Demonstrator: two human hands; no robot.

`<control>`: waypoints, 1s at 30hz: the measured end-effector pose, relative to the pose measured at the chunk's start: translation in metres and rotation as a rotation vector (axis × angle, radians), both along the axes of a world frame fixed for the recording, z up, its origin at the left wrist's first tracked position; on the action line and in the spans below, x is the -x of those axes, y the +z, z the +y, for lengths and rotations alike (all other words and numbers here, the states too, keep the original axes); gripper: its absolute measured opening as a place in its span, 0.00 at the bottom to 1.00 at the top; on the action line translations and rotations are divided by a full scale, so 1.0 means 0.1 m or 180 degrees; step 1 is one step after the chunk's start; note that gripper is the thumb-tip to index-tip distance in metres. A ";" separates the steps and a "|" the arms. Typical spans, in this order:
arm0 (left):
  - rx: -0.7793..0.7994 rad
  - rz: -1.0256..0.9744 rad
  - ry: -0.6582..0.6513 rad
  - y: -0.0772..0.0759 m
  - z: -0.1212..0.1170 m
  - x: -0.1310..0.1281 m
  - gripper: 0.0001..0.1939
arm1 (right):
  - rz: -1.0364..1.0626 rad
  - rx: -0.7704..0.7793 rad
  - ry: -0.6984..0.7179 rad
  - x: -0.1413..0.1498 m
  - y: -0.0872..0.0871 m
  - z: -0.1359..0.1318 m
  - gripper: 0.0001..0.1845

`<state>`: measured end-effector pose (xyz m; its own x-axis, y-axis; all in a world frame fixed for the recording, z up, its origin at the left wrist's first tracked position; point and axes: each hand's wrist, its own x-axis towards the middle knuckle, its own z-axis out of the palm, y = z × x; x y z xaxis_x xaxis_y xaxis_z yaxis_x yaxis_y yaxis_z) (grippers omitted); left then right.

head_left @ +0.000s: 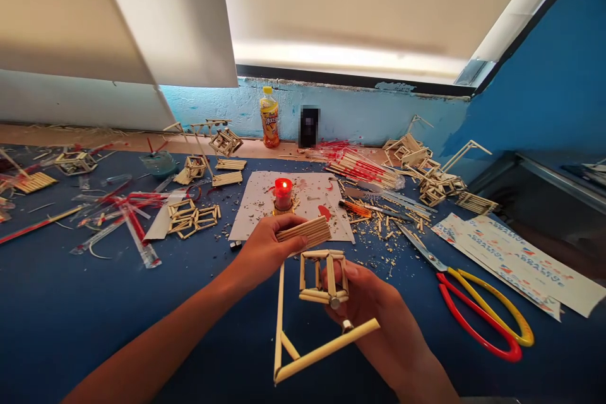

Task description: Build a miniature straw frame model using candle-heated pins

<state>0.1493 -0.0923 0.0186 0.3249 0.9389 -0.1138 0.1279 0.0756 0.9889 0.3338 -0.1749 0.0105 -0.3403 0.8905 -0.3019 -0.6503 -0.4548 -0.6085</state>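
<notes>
Between thumb and fingers, my left hand (267, 249) grips a small flat panel of wooden sticks (310, 233) laid side by side. My right hand (379, 309) is closed on a little box-shaped frame of short sticks (324, 295), with a round metal piece (335, 303) at its lower corner. Below it, a longer stick bracket (326, 351) with a short brace hangs in front of the right palm; how it joins the frame is partly hidden. A lit red candle (283, 192) stands just beyond the left hand.
Red-and-yellow scissors (478, 309) lie open at right, near printed paper strips (521, 259). A white sheet (250, 214) under the candle carries wax and scraps. Stick models (194, 218), red plastic packets (135, 227), stick bundles (364, 167) and a drink bottle (269, 120) stand around.
</notes>
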 end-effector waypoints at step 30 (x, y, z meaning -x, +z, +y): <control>-0.0241 0.0279 0.0077 0.01 -0.01 0.01 0.13 | 0.0130 0.0217 0.0005 0.01 -0.07 -0.03 0.14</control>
<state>0.1479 -0.0930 0.0199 0.2939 0.9533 -0.0693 0.2133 0.0053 0.9770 0.3333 -0.1780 0.0032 -0.3551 0.8677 -0.3477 -0.6732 -0.4955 -0.5490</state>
